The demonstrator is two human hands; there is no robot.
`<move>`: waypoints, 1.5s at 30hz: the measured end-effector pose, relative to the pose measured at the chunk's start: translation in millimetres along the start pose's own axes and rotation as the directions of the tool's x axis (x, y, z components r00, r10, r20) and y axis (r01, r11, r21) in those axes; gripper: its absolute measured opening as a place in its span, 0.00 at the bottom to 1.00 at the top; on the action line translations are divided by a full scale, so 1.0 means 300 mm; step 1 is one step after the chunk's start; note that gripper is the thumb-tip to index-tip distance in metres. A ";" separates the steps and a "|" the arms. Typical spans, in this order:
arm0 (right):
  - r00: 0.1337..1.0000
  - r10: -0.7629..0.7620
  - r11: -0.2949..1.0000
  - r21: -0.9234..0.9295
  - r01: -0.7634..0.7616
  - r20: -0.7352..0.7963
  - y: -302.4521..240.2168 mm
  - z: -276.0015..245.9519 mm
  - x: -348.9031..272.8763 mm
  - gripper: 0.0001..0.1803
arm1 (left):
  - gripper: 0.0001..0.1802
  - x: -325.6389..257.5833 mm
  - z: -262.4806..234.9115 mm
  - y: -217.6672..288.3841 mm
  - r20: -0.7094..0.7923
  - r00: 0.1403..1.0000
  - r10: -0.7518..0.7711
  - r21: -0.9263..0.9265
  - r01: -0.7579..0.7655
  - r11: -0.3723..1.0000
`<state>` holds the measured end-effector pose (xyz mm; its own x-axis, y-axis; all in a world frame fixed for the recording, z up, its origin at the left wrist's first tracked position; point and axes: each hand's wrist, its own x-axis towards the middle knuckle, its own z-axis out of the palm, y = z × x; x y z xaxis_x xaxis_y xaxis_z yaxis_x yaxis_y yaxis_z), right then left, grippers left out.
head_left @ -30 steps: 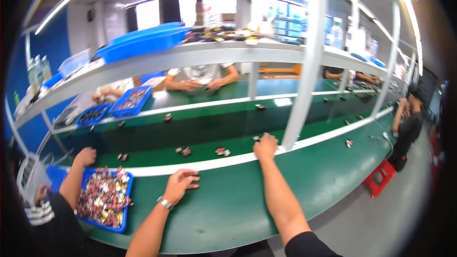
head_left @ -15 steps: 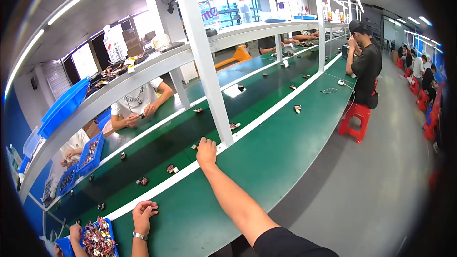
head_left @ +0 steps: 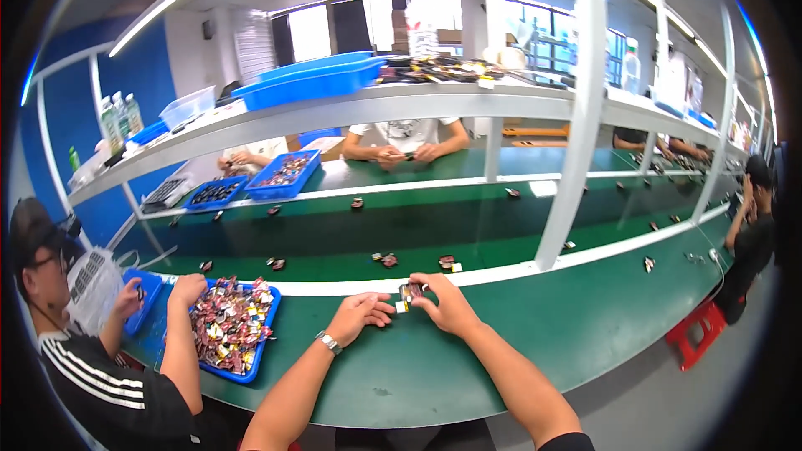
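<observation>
Over the green table, my right hand (head_left: 447,304) pinches a small dark-red wired part with a white tab (head_left: 410,291) between thumb and fingers. Beside it on the left, my left hand (head_left: 357,317), with a metal watch at the wrist, holds nothing; its fingers are loosely bent and apart, close to the white tab. Similar parts lie on the dark belt beyond the white rail, among them one part (head_left: 450,264) just past my right hand and another (head_left: 388,260) past my left.
At my left, a blue tray (head_left: 273,317) is heaped with such parts, and a co-worker's hand (head_left: 190,287) reaches to its edge. A white post (head_left: 576,134) rises from the rail and joins a shelf (head_left: 376,111). Another person's hands (head_left: 409,154) work across the belt.
The view has swung left. My right hand has come back from the belt with a small part in it. My left hand has moved beside it.
</observation>
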<state>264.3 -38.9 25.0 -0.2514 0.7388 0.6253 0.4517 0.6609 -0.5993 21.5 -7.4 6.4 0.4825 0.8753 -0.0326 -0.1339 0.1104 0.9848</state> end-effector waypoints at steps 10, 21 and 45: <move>0.959 -0.055 0.997 -0.042 0.069 0.278 -0.093 0.066 0.039 0.27 | 0.20 -0.010 -0.043 0.000 0.174 0.985 -0.012 0.045 0.004 0.999; 0.961 -0.276 0.894 -0.359 0.267 0.025 -0.072 0.131 0.050 0.14 | 0.23 -0.017 -0.009 0.009 0.073 0.997 0.031 -0.085 -0.025 0.996; 0.994 -0.036 0.988 -0.148 0.052 0.105 -0.056 0.145 0.034 0.05 | 0.26 -0.019 -0.016 0.015 0.149 0.986 0.070 0.005 -0.072 0.997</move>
<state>216.8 -36.6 19.7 -0.3558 0.7240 0.5910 0.5600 0.6714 -0.4854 13.9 -9.7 10.1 0.5953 0.8011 0.0625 -0.1635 0.0447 0.9855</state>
